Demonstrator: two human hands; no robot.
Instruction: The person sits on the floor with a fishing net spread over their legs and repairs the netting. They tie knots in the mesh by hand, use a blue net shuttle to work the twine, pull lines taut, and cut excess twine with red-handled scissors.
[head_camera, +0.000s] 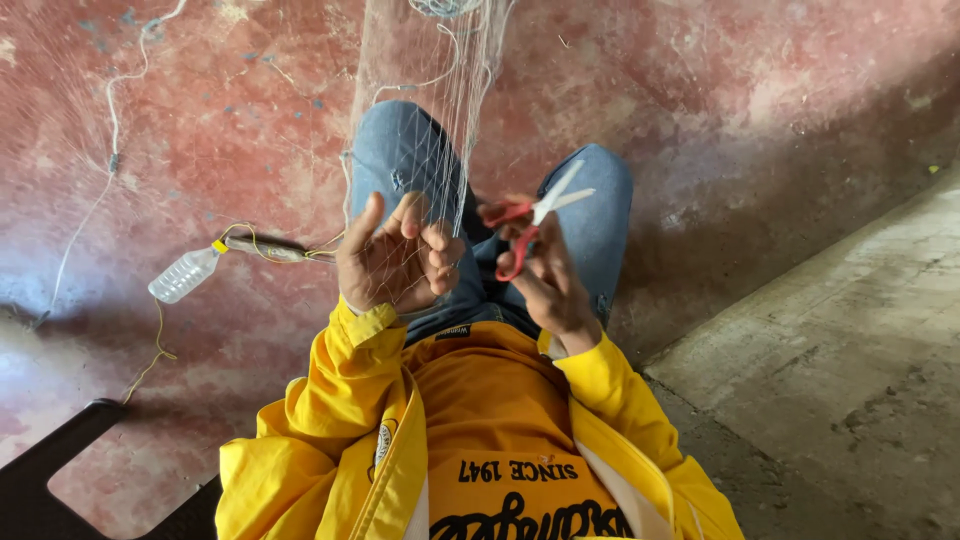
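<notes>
Red-handled scissors (535, 225) in right hand (550, 285); left hand (395, 260) pinches net (430, 120) edge.

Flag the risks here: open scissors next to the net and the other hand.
1. The scissors in the right hand are open close to the left hand, so its fingers could get nicked.
2. The fine net drapes over that hand; the blades might cut the wrong strand.
3. Loose cord by the plastic bottle could snag.
</notes>
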